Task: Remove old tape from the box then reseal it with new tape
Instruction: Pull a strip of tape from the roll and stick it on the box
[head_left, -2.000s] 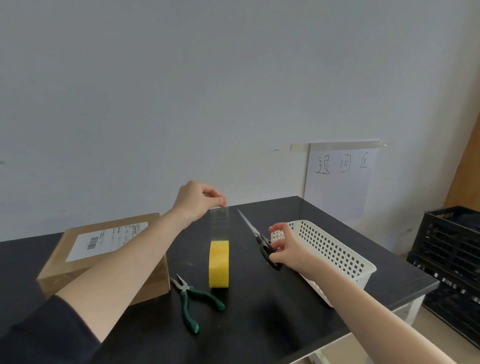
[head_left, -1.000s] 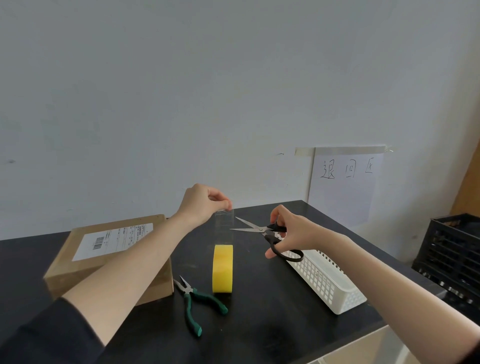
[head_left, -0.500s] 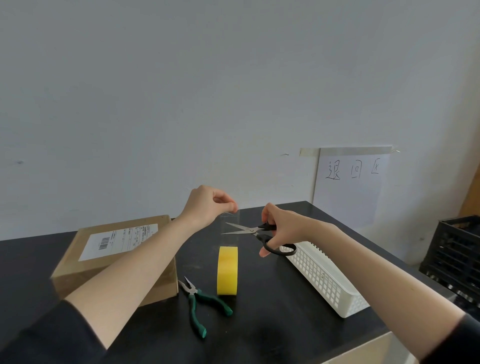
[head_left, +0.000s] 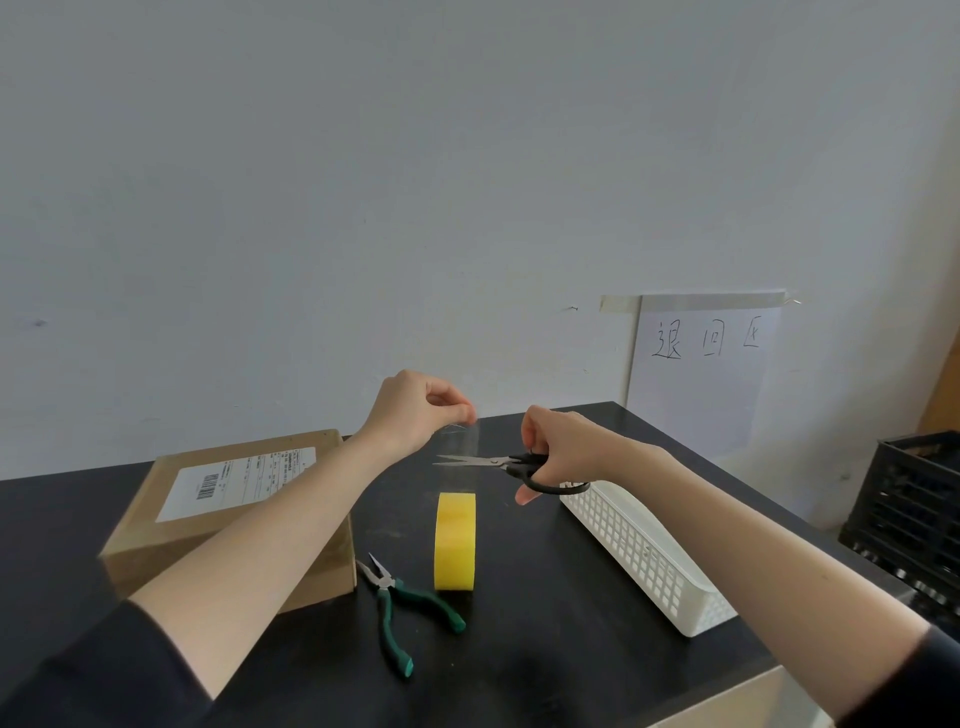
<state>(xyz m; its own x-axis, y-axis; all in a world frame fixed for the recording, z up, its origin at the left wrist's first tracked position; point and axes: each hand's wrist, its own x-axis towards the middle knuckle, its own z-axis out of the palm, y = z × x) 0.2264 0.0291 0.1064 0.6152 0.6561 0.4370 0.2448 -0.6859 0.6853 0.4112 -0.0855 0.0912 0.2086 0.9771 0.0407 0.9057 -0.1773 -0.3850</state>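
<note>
**Cutting of a new length of tape.** At the left edge of the desk (head_left: 545, 649) the cardboard box (head_left: 171, 540) lies closed, label uppermost, and is touched by neither hand. Whether any old tape is left on it cannot be told.

The left hand (head_left: 415, 415) is held above the middle of the desk. Its thumb and forefinger pinch the free end of a clear tape strip (head_left: 460, 447), which is drawn straight up from the yellow tape roll (head_left: 455, 543) standing on edge below. Green-handled pliers (head_left: 395, 603) lie just beside the roll, toward the front edge.

Two seconds earlier the scissors (head_left: 488, 461) were raised, blades up, beside the white basket (head_left: 644, 556). Half a second earlier their blades were parted at the strip. They are now laid level across the strip with the blades brought together. They are gripped by the right hand (head_left: 561, 449), whose fingers are curled through the black loops.

Whether the strip is fully severed cannot be told, since the film is nearly invisible. The cut is judged to be in progress or just made. The freed piece is then to be carried leftward to the box seam, and care is called for lest the limp film fold onto itself.
</note>
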